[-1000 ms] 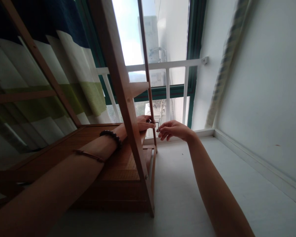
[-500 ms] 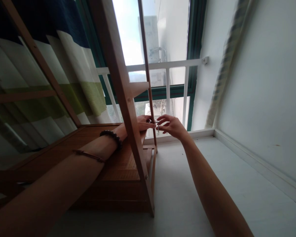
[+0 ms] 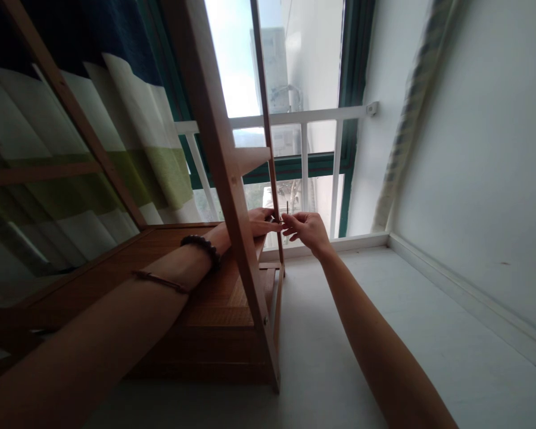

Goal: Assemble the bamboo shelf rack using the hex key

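Observation:
A brown wooden shelf unit stands in front of me, with a near upright (image 3: 232, 179) and a thinner far upright (image 3: 268, 128). My left hand (image 3: 261, 222) reaches past the near upright and is closed around the far upright, fingertips at its right side. Something dark shows between those fingers, too small to make out. My right hand (image 3: 310, 229) is just right of the far upright, thumb and fingers pinching a thin hex key (image 3: 287, 207). One arm of the key points up above the fingers; its other end, at the upright, is mostly covered.
A slatted wooden shelf board (image 3: 161, 256) lies below my left forearm. Behind are a white railing (image 3: 321, 114), a green-framed window and a striped curtain (image 3: 147, 119). A white wall (image 3: 482, 179) rises on the right above the pale floor (image 3: 321, 333).
My right hand has shifted slightly left and its fingers have closed together. The hex key's free arm, pointing down before, now points up. My left hand stays put.

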`<state>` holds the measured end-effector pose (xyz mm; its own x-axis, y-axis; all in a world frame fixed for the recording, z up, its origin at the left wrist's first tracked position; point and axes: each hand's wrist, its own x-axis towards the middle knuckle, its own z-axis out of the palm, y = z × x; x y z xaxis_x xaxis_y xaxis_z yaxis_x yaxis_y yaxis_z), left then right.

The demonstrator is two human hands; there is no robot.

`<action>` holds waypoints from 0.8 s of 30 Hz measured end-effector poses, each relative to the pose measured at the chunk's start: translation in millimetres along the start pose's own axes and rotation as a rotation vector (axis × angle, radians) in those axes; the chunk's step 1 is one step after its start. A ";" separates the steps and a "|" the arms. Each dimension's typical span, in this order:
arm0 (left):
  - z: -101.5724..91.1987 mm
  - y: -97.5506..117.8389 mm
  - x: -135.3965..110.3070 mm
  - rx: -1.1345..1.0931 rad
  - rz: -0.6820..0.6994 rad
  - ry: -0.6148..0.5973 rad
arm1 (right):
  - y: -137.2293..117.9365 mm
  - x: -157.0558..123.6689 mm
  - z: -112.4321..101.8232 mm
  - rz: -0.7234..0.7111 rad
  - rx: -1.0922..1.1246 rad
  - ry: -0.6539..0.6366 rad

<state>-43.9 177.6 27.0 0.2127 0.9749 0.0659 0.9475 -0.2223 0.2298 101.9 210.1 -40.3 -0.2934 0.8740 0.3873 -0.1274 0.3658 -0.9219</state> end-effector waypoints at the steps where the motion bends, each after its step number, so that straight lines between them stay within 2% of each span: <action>1: 0.0 -0.3 0.0 -0.003 0.008 0.001 | 1.0 0.0 1.3 0.040 0.051 0.004; 5: 0.6 -1.7 0.5 0.000 0.001 0.000 | 4.4 0.8 6.3 0.122 0.152 0.022; 10: 1.1 -2.0 1.2 -0.058 0.025 -0.006 | 9.8 2.1 14.2 0.017 0.140 0.137; 13: 0.9 -0.6 1.0 -0.077 0.032 -0.019 | 15.0 4.0 16.2 -0.034 0.083 0.117; 16: 1.0 0.2 0.5 -0.068 0.018 -0.021 | 18.5 6.3 14.6 -0.013 0.011 0.104; 18: 1.3 -0.8 0.4 -0.055 0.020 -0.011 | 17.6 6.8 11.0 0.006 -0.018 0.071; 24: 1.8 -5.5 1.9 -0.006 0.032 -0.002 | 6.4 3.4 -10.1 0.045 -0.110 -0.151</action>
<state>-48.3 180.7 24.2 0.2430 0.9674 0.0716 0.9388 -0.2531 0.2335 109.7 218.6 -44.9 -0.4359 0.8355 0.3345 -0.0093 0.3675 -0.9300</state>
